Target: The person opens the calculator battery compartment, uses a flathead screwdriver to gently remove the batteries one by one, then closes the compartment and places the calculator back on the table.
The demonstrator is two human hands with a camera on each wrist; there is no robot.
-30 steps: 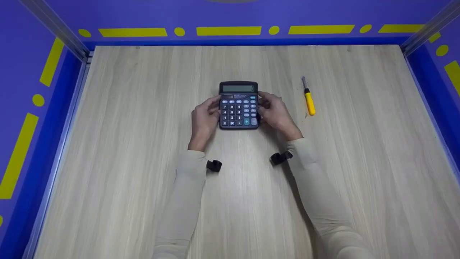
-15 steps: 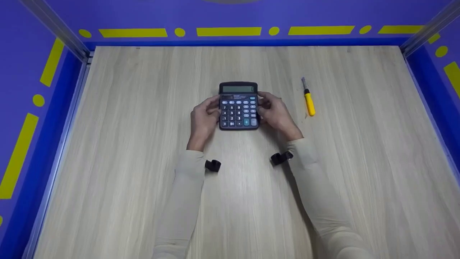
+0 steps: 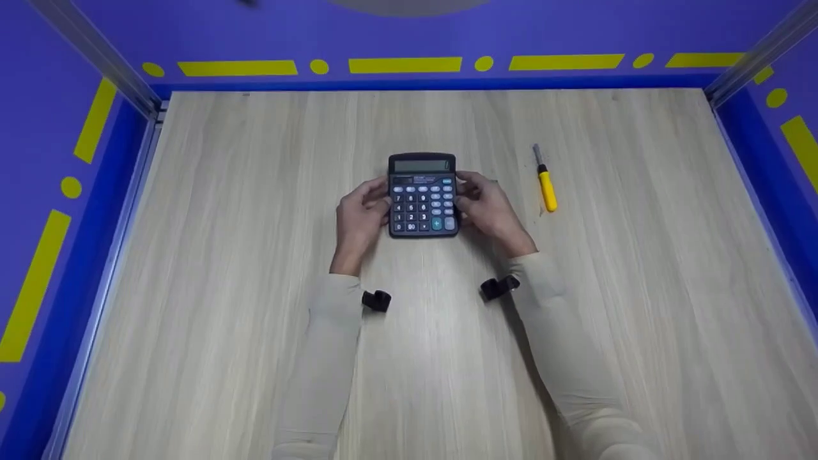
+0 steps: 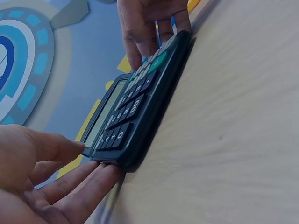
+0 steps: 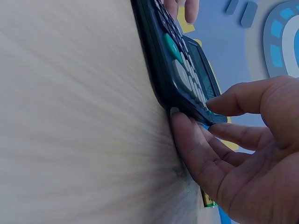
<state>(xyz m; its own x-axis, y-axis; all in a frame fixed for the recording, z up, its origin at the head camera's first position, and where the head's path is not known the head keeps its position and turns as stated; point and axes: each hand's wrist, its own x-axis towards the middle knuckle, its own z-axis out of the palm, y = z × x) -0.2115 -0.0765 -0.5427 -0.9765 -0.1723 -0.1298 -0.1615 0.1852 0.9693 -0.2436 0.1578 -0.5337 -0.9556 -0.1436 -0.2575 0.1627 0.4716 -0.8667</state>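
Observation:
A black desk calculator (image 3: 422, 195) faces up in the middle of the wooden table, its display showing a 0. My left hand (image 3: 361, 216) holds its left side, with the thumb near the keys' edge and fingers at the side in the left wrist view. On the opposite side my right hand (image 3: 491, 207) grips the edge; the right wrist view shows the thumb on top and a fingertip at the underside. Some fingers of both hands are hidden in the head view. Whether the calculator touches the table I cannot tell.
A screwdriver (image 3: 546, 182) with a yellow and black handle lies to the right of the right hand. In the right wrist view a small gold and green thing (image 5: 208, 199) shows partly behind that hand. Blue panels (image 3: 409, 38) with yellow marks border the table (image 3: 223, 255).
The head view has tilted slightly, so everything sits a little lower in it. Both hands keep their hold on the calculator, which stays in about the same place on the table.

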